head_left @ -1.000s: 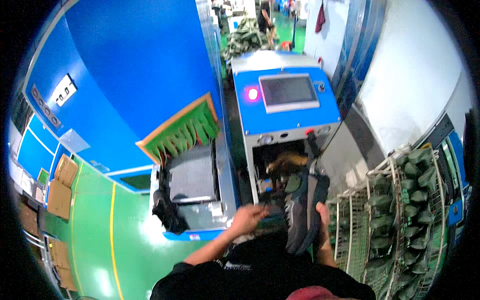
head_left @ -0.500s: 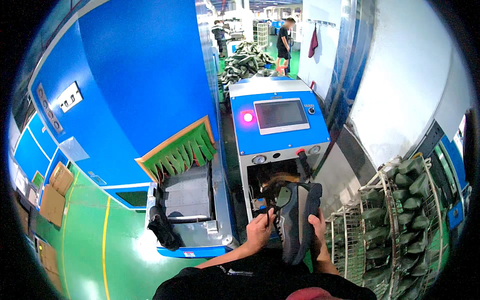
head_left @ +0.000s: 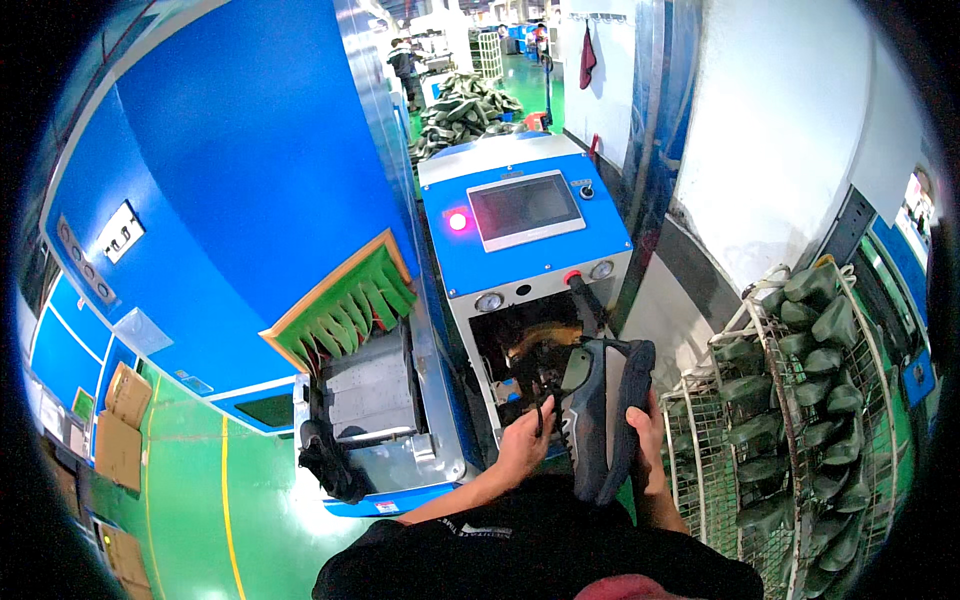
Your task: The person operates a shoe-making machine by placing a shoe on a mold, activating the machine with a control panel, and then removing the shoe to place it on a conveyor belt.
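Sneaker [head_left: 598, 425], turned on its side before the blue-topped machine [head_left: 525, 260], sits in the right hand [head_left: 648, 432], thumb at the sole [head_left: 633, 385], probably steadying it so the laced side faces the left hand [head_left: 528, 442], closed on a dark strand [head_left: 544, 388], seemingly lace.
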### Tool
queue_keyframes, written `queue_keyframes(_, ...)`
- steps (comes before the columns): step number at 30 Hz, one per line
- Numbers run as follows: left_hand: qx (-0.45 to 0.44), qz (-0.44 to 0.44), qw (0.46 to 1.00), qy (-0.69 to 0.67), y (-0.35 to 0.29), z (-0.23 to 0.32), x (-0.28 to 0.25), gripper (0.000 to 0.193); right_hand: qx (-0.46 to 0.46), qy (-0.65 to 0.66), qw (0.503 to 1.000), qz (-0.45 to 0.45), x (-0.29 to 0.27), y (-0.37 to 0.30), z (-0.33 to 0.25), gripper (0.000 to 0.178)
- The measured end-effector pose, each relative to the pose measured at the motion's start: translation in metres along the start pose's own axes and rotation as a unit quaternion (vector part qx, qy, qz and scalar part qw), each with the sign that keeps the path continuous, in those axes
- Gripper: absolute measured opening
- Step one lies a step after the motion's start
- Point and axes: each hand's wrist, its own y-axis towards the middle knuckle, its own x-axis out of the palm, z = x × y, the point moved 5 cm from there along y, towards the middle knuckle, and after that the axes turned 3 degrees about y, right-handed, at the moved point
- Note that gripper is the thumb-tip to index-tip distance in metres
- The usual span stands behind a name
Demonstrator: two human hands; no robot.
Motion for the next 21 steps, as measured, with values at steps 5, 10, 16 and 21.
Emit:
queue_keyframes(5,-0.006,0.035,0.999,0.002,-0.004,0.01,0.006,0.042,0.037,0.043,0.998,0.016,-0.009,-0.008,0.0,0.086)
queue_keyframes(10,0.093,0.053,0.993,0.057,0.005,0.025,0.009,0.044,0.017,0.045,0.997,0.058,-0.011,-0.01,-0.015,0.083)
queue_keyframes(16,0.089,0.022,0.996,0.004,0.005,0.029,0.003,0.036,0.029,0.037,0.997,0.067,-0.018,-0.017,-0.018,0.079)
queue_keyframes(21,0.005,0.01,0.999,0.033,0.01,0.044,0.003,0.024,0.004,0.044,0.998,0.048,-0.012,-0.017,-0.023,0.081)
